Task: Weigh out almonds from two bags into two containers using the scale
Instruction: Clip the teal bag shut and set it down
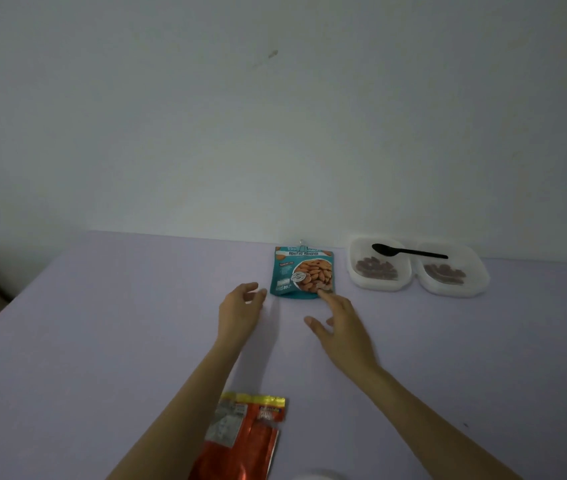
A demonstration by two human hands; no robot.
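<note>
Both hands, left (pixel 240 311) and right (pixel 339 320), hover spread and empty beside the teal almond bag (pixel 301 271). Best to grip both lower corners and lift it upright

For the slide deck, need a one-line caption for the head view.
Both hands, left hand and right hand, reach toward a teal almond bag; two containers with a black spoon sit right.

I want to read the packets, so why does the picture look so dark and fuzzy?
Head view: the light is dim and bluish, with soft shadows under the left hand and right hand. The teal almond bag is readable in its big title only; its small print is blurred. The red bag shows foil glare. The far table edge tilts from the wide lens.
</note>
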